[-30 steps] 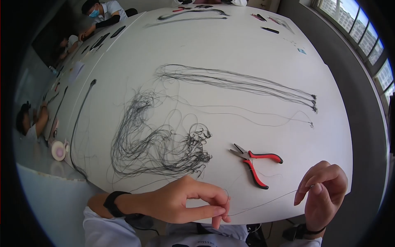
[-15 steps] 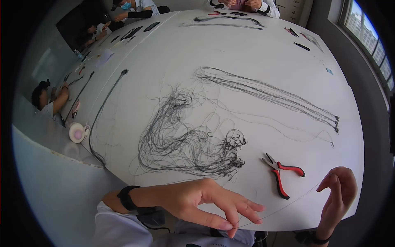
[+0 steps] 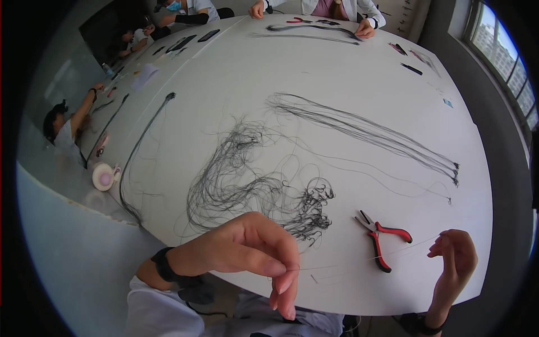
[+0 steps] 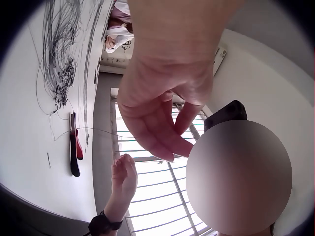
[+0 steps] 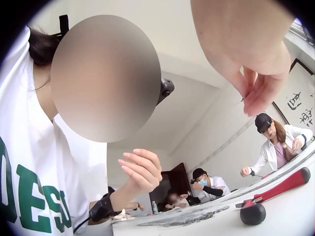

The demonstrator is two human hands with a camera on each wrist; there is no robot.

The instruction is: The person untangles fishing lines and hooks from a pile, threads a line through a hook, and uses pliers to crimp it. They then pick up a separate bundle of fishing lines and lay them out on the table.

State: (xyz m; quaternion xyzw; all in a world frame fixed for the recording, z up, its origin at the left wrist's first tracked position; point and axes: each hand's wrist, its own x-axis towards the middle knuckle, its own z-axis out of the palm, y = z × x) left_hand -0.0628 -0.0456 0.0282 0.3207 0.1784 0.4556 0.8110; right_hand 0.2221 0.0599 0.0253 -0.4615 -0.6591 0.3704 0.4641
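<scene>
A thin line (image 3: pixel 337 266) stretches between the two hands above the table's near edge. My left hand (image 3: pixel 250 253) pinches one end between thumb and index finger, the other fingers bent loosely downward. At the right, my right hand (image 3: pixel 456 261) pinches the other end between thumb and fingertips. Red-handled pliers (image 3: pixel 382 247), jaws apart, lie on the table behind the line. Beyond the left hand spreads a tangled bundle of dark hooked lines (image 3: pixel 317 213). In the right wrist view the right hand (image 5: pixel 251 64) has its fingertips together.
Straighter strands (image 3: pixel 370 132) lie farther back on the white table (image 3: pixel 224 73). A long dark bundle (image 3: pixel 140 143) is at the left, near a round white-and-pink object (image 3: pixel 104 177). Black tweezers (image 3: pixel 411 68) lie at the back right. Other people sit around the far and left edges.
The left hand has moved up and left, its spread fingers now bent. The head view has swung right-to-left across the table. Across the table, a person's hands have come down onto it.
</scene>
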